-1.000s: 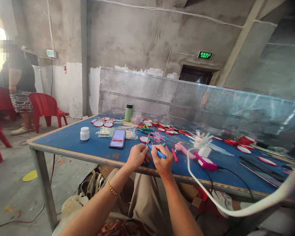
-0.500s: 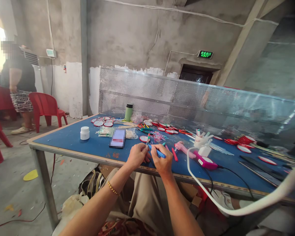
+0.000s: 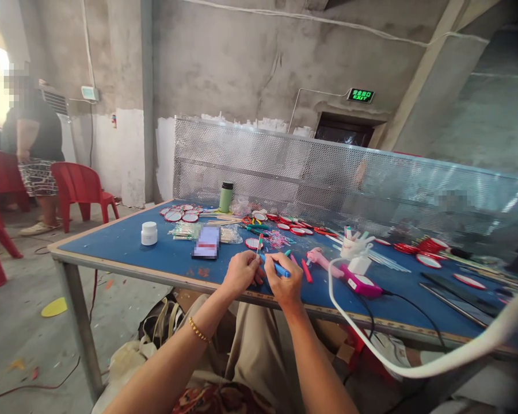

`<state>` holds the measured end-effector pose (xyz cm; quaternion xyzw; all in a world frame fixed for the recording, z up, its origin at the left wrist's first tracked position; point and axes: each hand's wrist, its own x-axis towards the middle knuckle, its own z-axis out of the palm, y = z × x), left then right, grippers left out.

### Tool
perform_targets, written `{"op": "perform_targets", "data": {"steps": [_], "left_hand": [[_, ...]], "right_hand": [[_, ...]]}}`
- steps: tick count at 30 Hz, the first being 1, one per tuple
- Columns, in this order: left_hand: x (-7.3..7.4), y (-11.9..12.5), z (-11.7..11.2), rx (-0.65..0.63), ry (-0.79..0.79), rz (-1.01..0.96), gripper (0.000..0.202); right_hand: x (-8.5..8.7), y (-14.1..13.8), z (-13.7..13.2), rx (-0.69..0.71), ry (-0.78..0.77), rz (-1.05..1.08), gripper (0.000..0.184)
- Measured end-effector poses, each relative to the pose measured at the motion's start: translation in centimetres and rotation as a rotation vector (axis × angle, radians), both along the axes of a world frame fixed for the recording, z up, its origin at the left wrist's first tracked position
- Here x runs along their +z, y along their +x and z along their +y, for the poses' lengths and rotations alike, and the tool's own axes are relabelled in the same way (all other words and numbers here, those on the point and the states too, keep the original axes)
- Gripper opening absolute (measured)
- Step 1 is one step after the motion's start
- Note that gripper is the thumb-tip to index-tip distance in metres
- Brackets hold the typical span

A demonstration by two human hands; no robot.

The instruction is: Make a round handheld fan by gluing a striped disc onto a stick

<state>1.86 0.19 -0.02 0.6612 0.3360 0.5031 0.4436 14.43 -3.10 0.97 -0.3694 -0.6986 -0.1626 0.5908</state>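
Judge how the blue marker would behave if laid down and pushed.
The blue marker, slim and straight, would probably roll. It seems stiff, showing no bend in the right hand. Being pen-thin, it is likely light.

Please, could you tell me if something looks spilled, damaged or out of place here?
A reddish-brown mark near the front of the blue tabletop, perhaps a stain or wear, breaks its even colour. A yellow oval piece lies on the floor among scraps, as if dropped.

Lower end of the thin piece (image 3: pixel 259 243) hidden by the left fingers (image 3: pixel 251 260), phone screen (image 3: pixel 207 240) blurred out
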Motion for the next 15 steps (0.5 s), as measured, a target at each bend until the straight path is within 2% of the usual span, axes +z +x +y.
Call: {"op": "perform_targets", "data": {"steps": [15], "left_hand": [[-0.3,0.12,0.33,-0.005,0.01,-0.015,0.018]], "right_hand": [[-0.02,0.01,0.16,-0.032,0.034,0.039,0.021]]}}
